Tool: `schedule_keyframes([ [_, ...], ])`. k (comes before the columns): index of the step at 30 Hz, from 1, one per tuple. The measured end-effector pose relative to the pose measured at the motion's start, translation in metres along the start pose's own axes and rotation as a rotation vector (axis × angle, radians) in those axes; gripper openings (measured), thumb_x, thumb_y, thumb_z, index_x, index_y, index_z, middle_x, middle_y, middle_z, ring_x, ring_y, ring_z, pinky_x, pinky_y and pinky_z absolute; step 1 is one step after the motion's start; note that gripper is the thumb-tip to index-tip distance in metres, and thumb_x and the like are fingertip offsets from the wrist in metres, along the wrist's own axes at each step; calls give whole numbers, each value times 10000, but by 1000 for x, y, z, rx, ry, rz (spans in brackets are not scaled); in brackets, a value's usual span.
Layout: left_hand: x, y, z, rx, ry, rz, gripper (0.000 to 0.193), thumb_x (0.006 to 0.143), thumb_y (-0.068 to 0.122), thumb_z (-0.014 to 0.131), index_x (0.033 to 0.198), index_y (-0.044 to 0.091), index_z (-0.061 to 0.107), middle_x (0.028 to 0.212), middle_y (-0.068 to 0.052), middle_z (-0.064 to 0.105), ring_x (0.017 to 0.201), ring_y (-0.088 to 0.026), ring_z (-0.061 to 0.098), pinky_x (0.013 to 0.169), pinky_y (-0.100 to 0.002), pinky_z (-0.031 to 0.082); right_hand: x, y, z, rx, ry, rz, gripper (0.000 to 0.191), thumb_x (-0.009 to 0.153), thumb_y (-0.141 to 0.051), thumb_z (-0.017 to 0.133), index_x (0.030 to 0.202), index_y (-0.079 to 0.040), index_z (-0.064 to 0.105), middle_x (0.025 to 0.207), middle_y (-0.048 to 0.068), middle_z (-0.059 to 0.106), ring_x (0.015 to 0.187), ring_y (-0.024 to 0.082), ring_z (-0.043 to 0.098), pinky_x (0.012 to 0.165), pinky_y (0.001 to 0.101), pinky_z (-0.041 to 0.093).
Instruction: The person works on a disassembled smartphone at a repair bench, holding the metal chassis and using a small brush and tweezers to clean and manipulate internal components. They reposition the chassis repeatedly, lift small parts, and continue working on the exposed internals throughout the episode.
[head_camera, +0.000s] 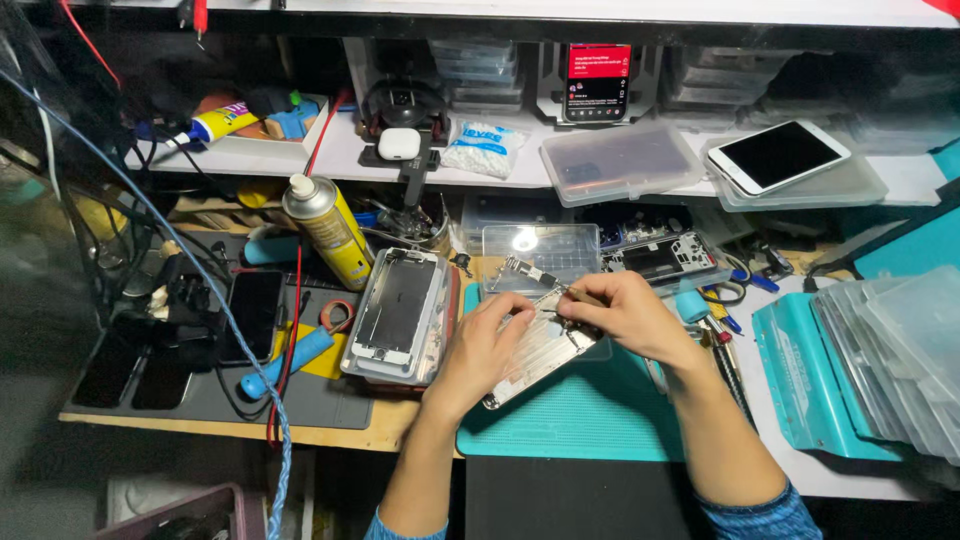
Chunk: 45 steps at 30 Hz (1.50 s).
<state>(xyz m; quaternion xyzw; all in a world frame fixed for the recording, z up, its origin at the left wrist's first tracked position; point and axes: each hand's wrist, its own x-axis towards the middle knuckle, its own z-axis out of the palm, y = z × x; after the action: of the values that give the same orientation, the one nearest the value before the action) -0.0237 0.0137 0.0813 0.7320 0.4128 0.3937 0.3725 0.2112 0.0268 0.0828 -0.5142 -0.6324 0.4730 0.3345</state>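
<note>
Cluttered bench, left hand (487, 343) steadying phone chassis (540, 350), right hand (620, 312) pinching tweezers (572, 291)

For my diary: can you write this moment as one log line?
left hand: steadies opened phone | right hand: holds thin tool | under: teal mat

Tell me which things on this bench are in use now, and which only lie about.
In use:
- left hand
- right hand
- opened phone
- thin tool

Lying about:
- spray can
- white tablet
- stack of phone screens
- clear box
</note>
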Motion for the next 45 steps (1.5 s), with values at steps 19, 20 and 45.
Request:
schedule_keyframes([
  [19,1,-7,12,91,57,67,136,982,147,617,986,18,661,945,-156,698,876,-363,681,743,-410,519,-5,-7,-2,-192,146,-207,150,850,-124,776,912,13,772,734,31,644,597,73,538,506,254,420],
  [20,1,-6,13,90,58,69,135,982,146,617,986,18,659,944,-155,696,874,-363,680,744,-409,519,-5,-9,0,-180,124,-223,145,849,-118,787,885,19,761,737,39,626,597,77,544,500,260,432],
  [45,-2,-10,10,99,-59,-136,271,899,183,676,1134,58,627,912,-123,717,808,-331,698,732,-420,517,-4,-11,0,-521,23,-435,152,771,-109,765,913,-56,771,787,92,630,699,265,643,635,364,511],
])
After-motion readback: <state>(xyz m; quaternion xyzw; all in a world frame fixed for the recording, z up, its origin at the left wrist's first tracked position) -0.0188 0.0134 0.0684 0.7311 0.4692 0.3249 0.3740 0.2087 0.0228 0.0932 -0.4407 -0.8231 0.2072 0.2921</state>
